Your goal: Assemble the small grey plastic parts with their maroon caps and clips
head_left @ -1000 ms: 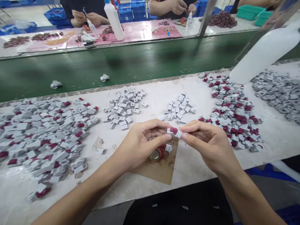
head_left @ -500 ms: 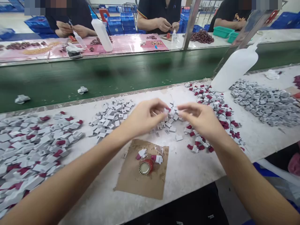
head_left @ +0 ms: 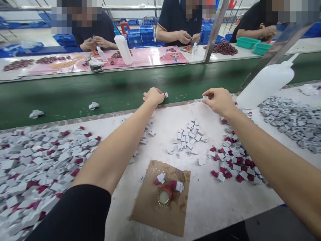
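A: L hand status?

B: Left hand (head_left: pixel 153 96) is at full reach, 12 o'clock from the body, at the bench's far edge where it meets the green conveyor belt (head_left: pixel 75 90). Fingers curled round a small white-and-red part (head_left: pixel 165 95), pinched at the fingertips, part pointing to 3 o'clock. The part sits just over the belt edge, not yet lying on it as far as I can tell.

A: R hand?

B: Right hand (head_left: pixel 218 100) is at about 1 o'clock, also on the far edge. Fingers bent down over a small grey piece (head_left: pixel 205 97) at the tips. Contact seems likely; a firm grip cannot be confirmed, thumb side is hidden.

A: Key relation?

B: Belt runs 9-to-3 across the view, straight ahead of both hands. L hand is nearer to it, in fact touching its border; R hand is just short. Part is too small to read a long axis.

A: Surroundings?

B: Two finished pieces (head_left: pixel 94 105) lie on the belt at 10 o'clock. Small grey-piece heap (head_left: pixel 187 137) sits between the forearms. Mixed red-grey pile (head_left: pixel 233 157) lies under the R forearm, large pile (head_left: pixel 42 160) at 9 o'clock. Cardboard square (head_left: pixel 150 204) with a bottle cap (head_left: pixel 164 197) at 6 o'clock. White squeeze bottle (head_left: pixel 265 83) at 2 o'clock.
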Available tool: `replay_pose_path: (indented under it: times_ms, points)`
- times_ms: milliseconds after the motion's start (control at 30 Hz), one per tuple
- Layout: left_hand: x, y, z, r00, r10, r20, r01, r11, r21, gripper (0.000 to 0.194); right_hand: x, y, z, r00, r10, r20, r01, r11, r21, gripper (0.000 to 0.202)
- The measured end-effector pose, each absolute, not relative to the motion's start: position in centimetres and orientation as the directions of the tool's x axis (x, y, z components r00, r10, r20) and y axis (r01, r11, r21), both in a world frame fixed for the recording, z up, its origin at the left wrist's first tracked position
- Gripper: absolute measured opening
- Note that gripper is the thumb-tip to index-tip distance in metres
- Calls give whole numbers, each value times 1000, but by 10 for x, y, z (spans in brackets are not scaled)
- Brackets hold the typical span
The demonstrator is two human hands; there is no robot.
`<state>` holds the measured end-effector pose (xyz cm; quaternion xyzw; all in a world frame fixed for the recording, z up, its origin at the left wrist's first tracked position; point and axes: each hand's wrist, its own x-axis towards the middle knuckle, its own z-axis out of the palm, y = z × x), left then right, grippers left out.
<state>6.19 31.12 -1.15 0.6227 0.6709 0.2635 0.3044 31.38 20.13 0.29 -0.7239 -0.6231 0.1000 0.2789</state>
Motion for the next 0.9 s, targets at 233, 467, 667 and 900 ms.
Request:
replay_pose_path:
  times_ms: [233, 467, 667, 900]
  points:
    - [6, 227, 16, 367, 929, -50, 782, -279, 557, 38, 275, 53, 14, 54, 994, 91, 461, 56, -886, 35]
    - [-50, 155, -2, 557, 830, 37, 775, -535, 335, 19, 239, -59, -19, 85, 996, 27, 376, -7, -926, 15]
    - [-45, 145, -15, 578, 809, 106, 779, -586, 223, 24, 222, -75, -38, 126, 992, -24, 428, -76, -901, 21]
    - [-27, 139, -22, 557, 823, 114, 817, -567, 100, 27, 219, -83, -38, 166, 978, 129, 629, -4, -777, 21]
